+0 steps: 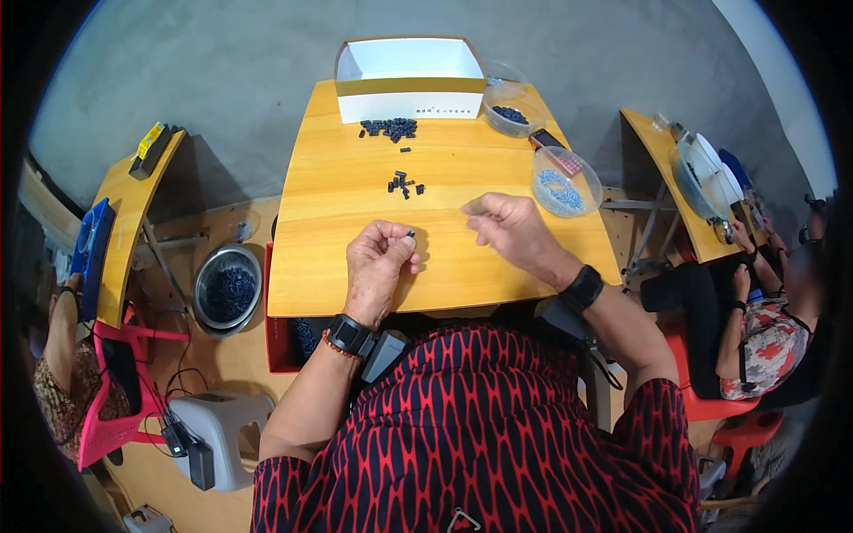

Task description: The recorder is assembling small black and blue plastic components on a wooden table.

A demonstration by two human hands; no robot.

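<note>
Over the near part of the wooden table [338,204], my left hand [375,262] pinches a small dark cylindrical piece [410,234] between thumb and fingers. To its right, my right hand [517,233] is raised with thumb and index finger closed together. Whatever those fingertips hold, if anything, is too small to make out. Just beyond my left hand lies a small group of similar dark pieces [400,180]. Farther back, a larger pile of them [391,130] spreads in front of a box. A clear round bowl [586,197] with small pale blue parts sits right of my right hand.
An open white box [409,107] with a gold rim stands at the far edge. Beside it, a clear bowl [511,129] holds dark parts, with a red-and-black phone-like device [558,151] nearer. A metal basin [200,302] stands low left. People sit at side tables.
</note>
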